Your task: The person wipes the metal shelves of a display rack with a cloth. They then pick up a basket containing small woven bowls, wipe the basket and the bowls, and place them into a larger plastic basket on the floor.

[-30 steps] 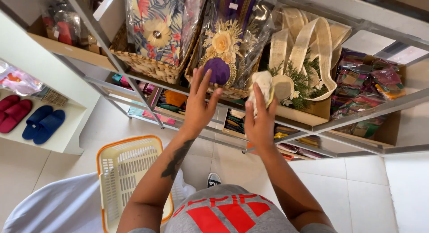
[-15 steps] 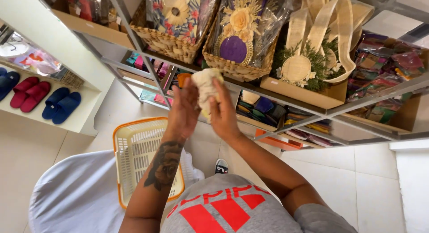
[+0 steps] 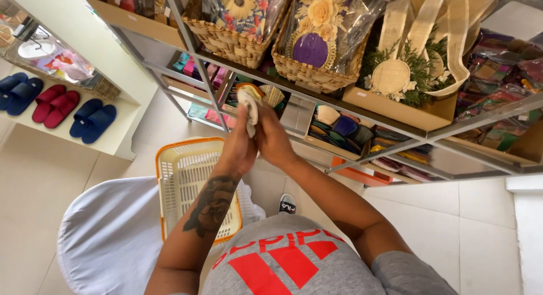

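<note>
Shop shelving [image 3: 362, 111] fills the background, metal racks loaded with wrapped gift baskets. Front and center, a small round woven piece [image 3: 249, 105] sits pressed between both palms, left hand [image 3: 237, 145] and right hand [image 3: 274, 139] closed around it, held up off the shelf. Below, the orange and cream basket [image 3: 195, 185] on a white cloth looks empty, so nothing's in there yet.

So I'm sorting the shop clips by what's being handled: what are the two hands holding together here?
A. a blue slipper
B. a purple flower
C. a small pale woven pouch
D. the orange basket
C: the left hand and right hand are pressed around a small pale woven pouch in front of the shelf, while the orange basket sits below, untouched.
</note>
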